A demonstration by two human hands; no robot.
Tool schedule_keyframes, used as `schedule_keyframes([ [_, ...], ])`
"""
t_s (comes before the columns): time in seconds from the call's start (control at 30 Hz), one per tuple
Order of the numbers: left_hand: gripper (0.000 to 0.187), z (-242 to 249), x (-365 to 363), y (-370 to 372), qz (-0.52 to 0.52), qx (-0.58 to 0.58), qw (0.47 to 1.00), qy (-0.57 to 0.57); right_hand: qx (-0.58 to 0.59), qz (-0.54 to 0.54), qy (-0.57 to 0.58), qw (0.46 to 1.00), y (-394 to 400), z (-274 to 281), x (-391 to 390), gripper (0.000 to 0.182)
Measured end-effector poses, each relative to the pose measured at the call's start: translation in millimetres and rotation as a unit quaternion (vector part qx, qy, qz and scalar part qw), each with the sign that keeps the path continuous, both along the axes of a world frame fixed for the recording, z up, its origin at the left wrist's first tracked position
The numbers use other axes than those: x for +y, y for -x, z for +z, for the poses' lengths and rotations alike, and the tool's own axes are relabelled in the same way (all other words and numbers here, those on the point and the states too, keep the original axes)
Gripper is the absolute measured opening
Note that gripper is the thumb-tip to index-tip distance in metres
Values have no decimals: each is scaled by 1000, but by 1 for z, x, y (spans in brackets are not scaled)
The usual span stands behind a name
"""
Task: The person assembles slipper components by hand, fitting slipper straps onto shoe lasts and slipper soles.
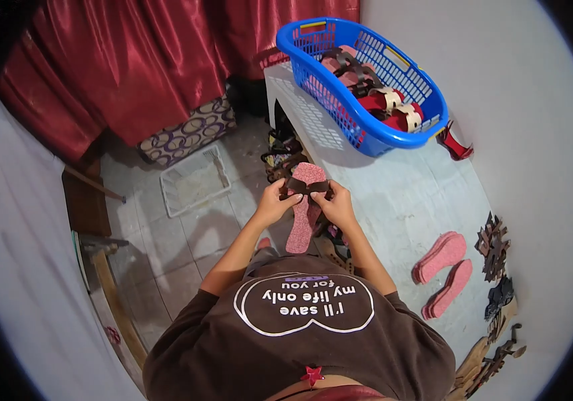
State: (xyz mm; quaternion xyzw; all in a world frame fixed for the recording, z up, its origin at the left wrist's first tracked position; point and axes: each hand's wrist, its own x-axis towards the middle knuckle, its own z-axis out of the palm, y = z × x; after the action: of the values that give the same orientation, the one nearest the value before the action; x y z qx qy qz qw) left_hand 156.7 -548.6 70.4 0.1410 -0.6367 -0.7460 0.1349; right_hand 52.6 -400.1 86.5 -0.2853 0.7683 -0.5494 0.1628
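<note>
Between my two hands is a pink speckled sandal sole [302, 227] with a dark brown strap [308, 187] across its wide end. My left hand [278, 203] grips the strap and sole edge on the left side, thumb on top. On the opposite side my right hand [335, 204] pinches the strap and edge in the same way, its thumb close to the strap's middle. The sole's narrow end points toward my body. Part of another pink piece shows beneath it. My fingertips under the sole are hidden.
A blue basket [393, 139] holding pink and red sandals stands on a pale table [380, 200]. Pink soles [441, 257] lie stacked at right, beside dark straps [493, 247]. A white crate [193, 184] sits on the tiled floor at left. A red sandal [457, 142] rests behind the basket.
</note>
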Motion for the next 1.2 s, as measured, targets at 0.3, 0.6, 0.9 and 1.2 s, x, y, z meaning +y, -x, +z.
schedule_keyframes([
  [0.3,21,24,-109,65,-78,52,992,80,39,-108,18,993,17,32,-92,22],
  [0.6,22,102,-126,185,-247,120,961,33,44,-182,164,968,100,85,-86,16],
  [0.9,37,187,-147,297,-222,249,941,55,223,-250,122,934,198,186,-112,21],
  [1.2,34,181,-191,434,-274,237,913,186,273,-319,111,901,302,167,-153,28],
])
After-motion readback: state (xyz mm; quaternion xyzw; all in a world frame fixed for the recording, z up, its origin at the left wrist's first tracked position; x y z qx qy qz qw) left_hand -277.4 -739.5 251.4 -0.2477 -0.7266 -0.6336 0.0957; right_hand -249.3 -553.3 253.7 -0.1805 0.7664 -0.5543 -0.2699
